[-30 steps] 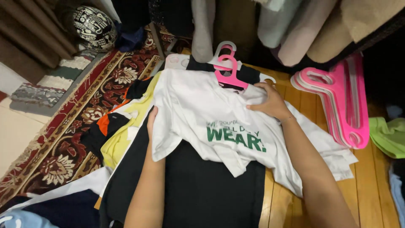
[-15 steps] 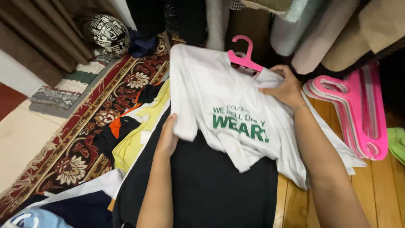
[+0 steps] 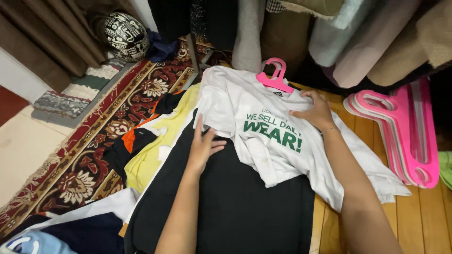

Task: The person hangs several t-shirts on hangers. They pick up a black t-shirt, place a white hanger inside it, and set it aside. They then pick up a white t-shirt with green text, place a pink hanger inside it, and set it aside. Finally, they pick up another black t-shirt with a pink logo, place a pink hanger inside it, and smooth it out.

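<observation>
In the centre of the frame a white cotton T-shirt with green lettering point(image 3: 263, 127) lies spread on a pile of clothes, a pink plastic hanger point(image 3: 275, 77) already threaded through its neck at upper centre. The step in hand looks like settling the shirt on that hanger. The right hand point(image 3: 313, 110) presses flat on the shirt's shoulder just below the collar, fingers spread, closed on nothing. The left hand point(image 3: 202, 146) rests open at centre left, fingertips touching the shirt's sleeve edge and the black garment point(image 3: 226, 197) beneath, grasping nothing. As a judgement, the next move calls for pulling both shoulders square over the hanger's arms.

Counted: 1 white shirt, 1 hanger in it, 1 stack of spare pink hangers point(image 3: 405, 136) at right, too overlapped to number, 1 yellow garment point(image 3: 155, 146) at left, 1 patterned red rug point(image 3: 94, 155).
</observation>
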